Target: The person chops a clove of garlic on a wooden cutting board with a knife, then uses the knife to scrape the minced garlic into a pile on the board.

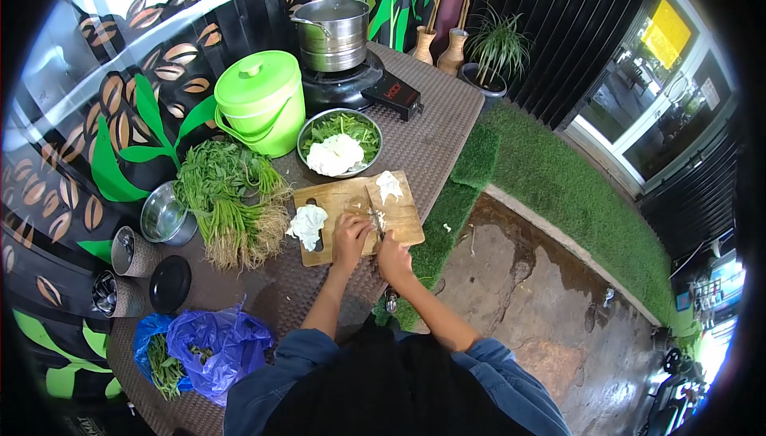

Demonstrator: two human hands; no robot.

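Note:
My right hand point(393, 258) is closed around the handle of a knife point(371, 203), whose blade points away from me over a wooden cutting board point(339, 193). Just left of the blade, my left hand point(349, 238) has its fingers curled down onto a small white piece point(379, 217), partly hidden beneath them. White bits lie around the blade. A pale ruffled clump point(307, 226) rests at the board's left end, and a smaller white piece point(389, 187) sits near its far right corner. Beyond the board, a metal bowl point(379, 153) holds leafy greens topped with more white ruffled pieces.
Bundled greens with roots point(231, 205) lie left of the board, by a metal bowl point(169, 214). Behind stand a lidded green bucket point(259, 105) and a pot point(331, 37) on a stove point(343, 85). Purple bags point(219, 352) occupy the near left. The table edge point(451, 145) runs along the right.

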